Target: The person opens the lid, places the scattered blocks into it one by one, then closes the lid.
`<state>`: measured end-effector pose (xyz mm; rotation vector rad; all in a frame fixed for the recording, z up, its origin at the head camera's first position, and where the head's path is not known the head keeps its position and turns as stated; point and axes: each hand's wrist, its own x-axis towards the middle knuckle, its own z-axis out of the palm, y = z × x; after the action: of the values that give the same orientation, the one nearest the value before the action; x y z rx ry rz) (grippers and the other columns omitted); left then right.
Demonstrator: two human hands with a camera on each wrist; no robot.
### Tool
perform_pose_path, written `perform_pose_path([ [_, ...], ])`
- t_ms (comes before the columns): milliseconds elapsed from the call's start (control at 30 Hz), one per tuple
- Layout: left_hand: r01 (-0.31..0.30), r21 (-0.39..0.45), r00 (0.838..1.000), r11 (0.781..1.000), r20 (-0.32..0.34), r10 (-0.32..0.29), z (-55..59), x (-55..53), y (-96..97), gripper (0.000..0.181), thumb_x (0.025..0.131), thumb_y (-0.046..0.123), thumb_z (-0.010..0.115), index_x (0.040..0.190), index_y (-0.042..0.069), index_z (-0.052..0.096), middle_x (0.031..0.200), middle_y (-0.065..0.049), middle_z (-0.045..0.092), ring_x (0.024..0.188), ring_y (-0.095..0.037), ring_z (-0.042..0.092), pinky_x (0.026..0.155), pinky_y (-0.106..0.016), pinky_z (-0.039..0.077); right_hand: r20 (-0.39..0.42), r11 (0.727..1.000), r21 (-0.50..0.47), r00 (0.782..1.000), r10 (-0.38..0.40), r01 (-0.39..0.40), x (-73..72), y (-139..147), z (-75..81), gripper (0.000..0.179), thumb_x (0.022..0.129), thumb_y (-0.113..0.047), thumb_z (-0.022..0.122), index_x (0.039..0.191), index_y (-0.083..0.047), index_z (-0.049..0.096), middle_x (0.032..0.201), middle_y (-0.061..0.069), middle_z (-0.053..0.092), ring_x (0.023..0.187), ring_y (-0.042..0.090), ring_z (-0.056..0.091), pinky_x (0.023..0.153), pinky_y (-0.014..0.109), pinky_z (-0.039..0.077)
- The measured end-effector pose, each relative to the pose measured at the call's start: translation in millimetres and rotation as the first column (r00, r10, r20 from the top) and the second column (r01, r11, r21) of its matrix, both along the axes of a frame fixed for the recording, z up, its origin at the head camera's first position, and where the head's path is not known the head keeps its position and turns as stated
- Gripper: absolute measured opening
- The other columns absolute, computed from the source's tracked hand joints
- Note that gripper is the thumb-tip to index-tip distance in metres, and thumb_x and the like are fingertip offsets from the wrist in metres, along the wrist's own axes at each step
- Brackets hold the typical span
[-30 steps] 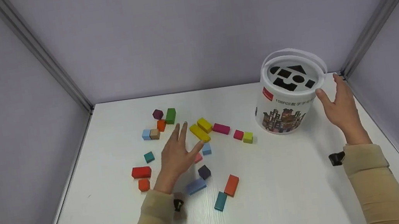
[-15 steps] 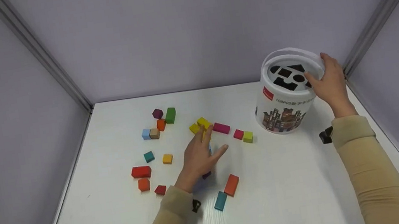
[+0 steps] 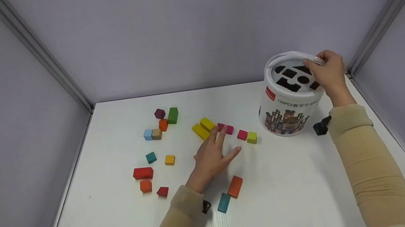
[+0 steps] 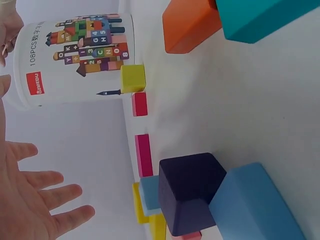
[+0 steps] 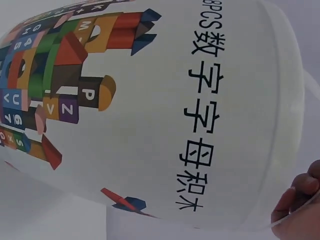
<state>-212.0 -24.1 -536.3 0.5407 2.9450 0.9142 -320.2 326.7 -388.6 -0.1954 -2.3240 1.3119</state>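
A white bucket with a printed block picture stands at the back right of the white table. Its lid has black shaped cut-outs. My right hand pinches the bucket's white handle above the lid's right side; curled fingers show in the right wrist view. My left hand hovers over scattered blocks, fingers spread, holding nothing. Near its fingertips lie yellow blocks and a magenta block. The left wrist view shows a dark purple block and a blue block, hidden from the head view.
Several coloured blocks lie left of my left hand, among them a red block and a green block. An orange block and a teal block lie in front. Grey panels enclose the table.
My right hand has moved from beside the bucket up to its handle and now pinches it. My left hand has shifted right over the blocks, uncovering an amber block and a dark red one.
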Motion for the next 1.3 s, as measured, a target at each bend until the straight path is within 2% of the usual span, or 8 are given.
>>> perform_pose_path([
  [100, 0.012, 0.011, 1.0, 1.0, 0.016, -0.013, 0.7, 0.2, 2.4, 0.082, 0.092, 0.068, 0.045, 0.158, 0.026, 0.02, 0.163, -0.007, 0.015, 0.144, -0.032, 0.027, 0.111, -0.056, 0.028, -0.021, 0.995, -0.096, 1.0, 0.023, -0.025, 0.7, -1.0, 1.1, 0.027, 0.085, -0.022, 0.076, 0.076, -0.009, 0.054, 0.07, -0.006, 0.049, 0.065, 0.009, 0.044, 0.055, 0.023, 0.037],
  [267, 0.028, 0.034, 0.999, 0.999, 0.026, -0.029, 1.9, 0.3, 4.5, 0.081, 0.092, 0.068, 0.046, 0.157, 0.026, 0.024, 0.161, -0.009, 0.019, 0.143, -0.031, 0.028, 0.111, -0.055, 0.028, -0.028, 0.98, -0.187, 0.997, 0.066, -0.07, 4.4, -0.6, 2.9, 0.026, 0.083, -0.016, 0.078, 0.072, -0.01, 0.054, 0.069, -0.007, 0.048, 0.064, 0.008, 0.043, 0.055, 0.022, 0.038],
  [500, 0.041, 0.039, 0.999, 0.998, 0.029, -0.042, 5.6, 2.7, 9.7, 0.076, 0.091, 0.07, 0.045, 0.156, 0.035, 0.022, 0.161, -0.007, 0.021, 0.143, -0.03, 0.029, 0.11, -0.055, 0.029, -0.021, 0.93, -0.331, 0.986, 0.166, -0.164, 15.1, 0.7, 3.2, 0.024, 0.083, -0.005, 0.076, 0.073, -0.005, 0.054, 0.068, -0.004, 0.05, 0.066, 0.011, 0.045, 0.056, 0.024, 0.04],
  [600, 0.038, 0.04, 0.999, 0.998, 0.028, -0.039, 7.7, 3.8, 13.4, 0.076, 0.091, 0.07, 0.046, 0.156, 0.039, 0.019, 0.16, -0.005, 0.023, 0.142, -0.029, 0.03, 0.11, -0.054, 0.03, -0.032, 0.911, -0.362, 0.98, 0.198, -0.196, 23.0, -1.9, 4.7, 0.024, 0.082, -0.003, 0.076, 0.074, -0.005, 0.053, 0.067, -0.004, 0.051, 0.066, 0.012, 0.048, 0.057, 0.024, 0.043],
  [800, 0.04, 0.058, 0.999, 0.998, 0.027, -0.041, 10.5, 5.3, 19.3, 0.08, 0.089, 0.07, 0.05, 0.155, 0.043, 0.016, 0.16, -0.002, 0.023, 0.142, -0.026, 0.032, 0.108, -0.053, 0.033, -0.062, 0.888, -0.387, 0.968, 0.244, -0.249, 42.3, -6.6, 7.0, 0.026, 0.081, 0.0, 0.077, 0.072, -0.004, 0.052, 0.064, -0.003, 0.048, 0.061, 0.011, 0.046, 0.054, 0.024, 0.04],
  [933, 0.051, 0.075, 0.998, 0.996, 0.019, -0.053, 12.5, 5.7, 22.9, 0.081, 0.088, 0.069, 0.052, 0.156, 0.041, 0.018, 0.16, -0.003, 0.026, 0.141, -0.026, 0.034, 0.107, -0.053, 0.035, -0.084, 0.876, -0.394, 0.96, 0.267, -0.278, 54.0, -7.6, 8.1, 0.027, 0.081, 0.002, 0.076, 0.072, -0.003, 0.051, 0.063, -0.003, 0.043, 0.059, 0.01, 0.042, 0.051, 0.023, 0.037],
  [1100, 0.077, 0.1, 0.997, 0.992, 0.023, -0.08, 15.9, 8.2, 30.7, 0.084, 0.088, 0.069, 0.053, 0.157, 0.036, 0.017, 0.161, -0.001, 0.022, 0.14, -0.027, 0.036, 0.106, -0.053, 0.036, -0.097, 0.885, -0.368, 0.958, 0.27, -0.287, 66.2, -10.3, 9.3, 0.028, 0.081, 0.005, 0.074, 0.071, -0.003, 0.049, 0.062, -0.004, 0.038, 0.057, 0.009, 0.037, 0.049, 0.02, 0.033],
  [1300, 0.131, 0.115, 0.991, 0.985, 0.019, -0.134, 20.7, 9.5, 43.8, 0.087, 0.089, 0.065, 0.056, 0.158, 0.031, 0.015, 0.161, 0.0, 0.021, 0.137, -0.027, 0.04, 0.106, -0.049, 0.038, -0.064, 0.902, -0.346, 0.965, 0.253, -0.259, 70.2, -9.4, 7.0, 0.024, 0.082, 0.004, 0.073, 0.073, -0.003, 0.052, 0.064, -0.004, 0.041, 0.06, 0.009, 0.039, 0.052, 0.021, 0.036],
])
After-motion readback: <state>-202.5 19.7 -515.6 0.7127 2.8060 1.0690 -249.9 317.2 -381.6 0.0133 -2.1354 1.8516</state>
